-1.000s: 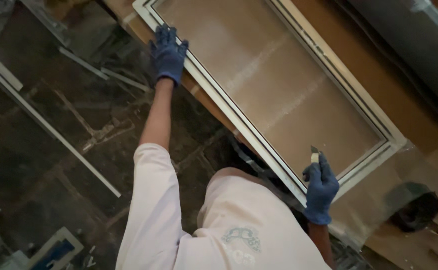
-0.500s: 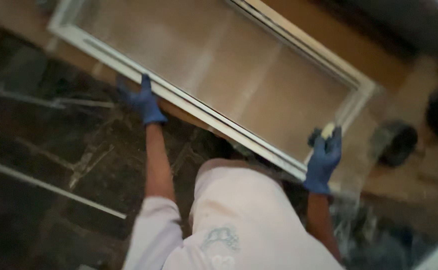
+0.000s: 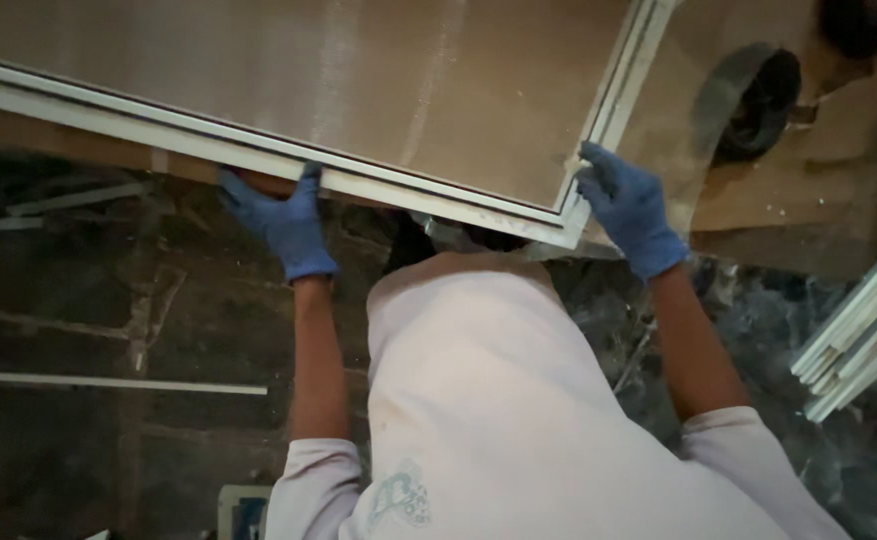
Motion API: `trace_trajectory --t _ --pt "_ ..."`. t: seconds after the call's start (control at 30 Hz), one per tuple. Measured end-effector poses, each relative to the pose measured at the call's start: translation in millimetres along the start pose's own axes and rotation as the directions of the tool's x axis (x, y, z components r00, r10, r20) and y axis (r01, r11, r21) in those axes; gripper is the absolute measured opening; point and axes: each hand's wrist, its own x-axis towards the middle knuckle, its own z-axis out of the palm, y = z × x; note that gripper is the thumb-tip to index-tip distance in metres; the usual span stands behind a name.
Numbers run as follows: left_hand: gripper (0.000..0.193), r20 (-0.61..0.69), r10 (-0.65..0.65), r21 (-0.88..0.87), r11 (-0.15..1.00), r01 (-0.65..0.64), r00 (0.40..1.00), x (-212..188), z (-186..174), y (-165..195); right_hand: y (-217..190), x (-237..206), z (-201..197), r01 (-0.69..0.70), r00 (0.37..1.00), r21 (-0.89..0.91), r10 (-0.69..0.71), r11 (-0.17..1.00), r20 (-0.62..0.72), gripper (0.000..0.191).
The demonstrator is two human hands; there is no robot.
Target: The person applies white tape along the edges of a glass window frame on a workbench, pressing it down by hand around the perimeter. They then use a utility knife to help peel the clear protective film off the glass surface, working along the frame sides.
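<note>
2 blue-gloved hands, left hand (image 3: 280,222) and right hand (image 3: 626,205), closed gripping white screen frame (image 3: 258,152) across the frame's upper half

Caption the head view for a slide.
Gloved left hand and right hand grip a white-framed mesh screen on a workbench.

floor (image 3: 78,300): dark marble | light: dim | metal strips (image 3: 858,340): stacked right
</note>
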Motion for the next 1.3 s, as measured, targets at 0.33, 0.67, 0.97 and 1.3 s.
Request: trace_trajectory --t 0.33,0.67,0.97,1.3 --pt "0.093 0.182 0.494 0.37 0.767 -0.524 0.851 -147.0 65.2 53.3 48.1 -45.8 -25.7 0.266 0.958 -0.208 -0.233 0.941 0.169 0.03" --pt "0.049 0.404 0.628 0.132 0.68 -0.721 0.666 -325.6 153.7 100.7 111.8 -54.8 -54.6 0.521 0.833 -0.206 -0.442 0.828 0.332 0.036" --pt "0.019 0.015 0.308 -0.067 0.95 -0.307 0.951 -408.5 187.7 107.2 120.2 -33.6 -86.7 0.595 0.751 0.125 -0.604 0.794 0.265 0.031" --pt "0.033 -0.356 -0.088 0.085 0.988 0.126 0.93 -394.7 227.3 146.2 130.7 -9.9 -54.4 0.681 0.651 0.128 -0.676 0.721 0.344 0.051"
